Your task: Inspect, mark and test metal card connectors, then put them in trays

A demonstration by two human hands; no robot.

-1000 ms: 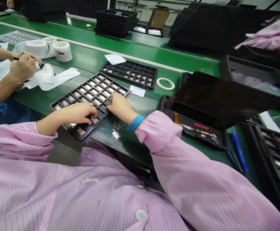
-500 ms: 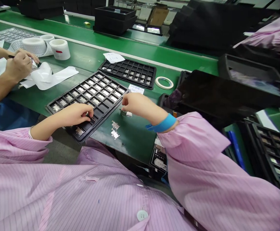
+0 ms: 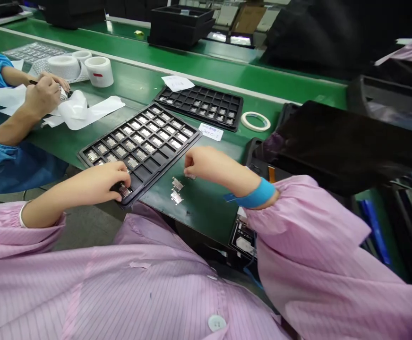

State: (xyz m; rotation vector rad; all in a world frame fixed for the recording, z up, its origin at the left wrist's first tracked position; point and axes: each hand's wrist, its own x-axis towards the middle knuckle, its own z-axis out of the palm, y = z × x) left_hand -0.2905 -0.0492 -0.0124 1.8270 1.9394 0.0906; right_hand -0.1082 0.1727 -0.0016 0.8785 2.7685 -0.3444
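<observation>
A black compartment tray (image 3: 144, 171) lies slanted on the green table, many of its pockets holding small silvery circuit boards (image 3: 141, 154). At its near corner, my left hand (image 3: 101, 182) has thumb and fingers closed about a small circuit board (image 3: 124, 190) in a pocket. My right hand (image 3: 206, 165) is just off the tray's right side, fingers pinched low over the table. Part of another silvery piece (image 3: 191, 177) shows under those fingertips; the rest is hidden. Two loose silvery boards (image 3: 177, 183) lie between my hands. A blue band (image 3: 259, 193) circles my right wrist.
Behind stands a second black tray (image 3: 206, 106), partly filled, with paper slips (image 3: 211, 132) near it. A tape roll (image 3: 255, 121) lies right of it. To the left, a co-worker's hands (image 3: 45, 97) hold a pen by white rolls (image 3: 99, 72). Black boxes (image 3: 333, 137) crowd the right.
My left hand has moved toward me, from a middle pocket to the near-corner pocket. My right hand has lowered slightly; the green piece at its fingertips is now hidden. The view has shifted.
</observation>
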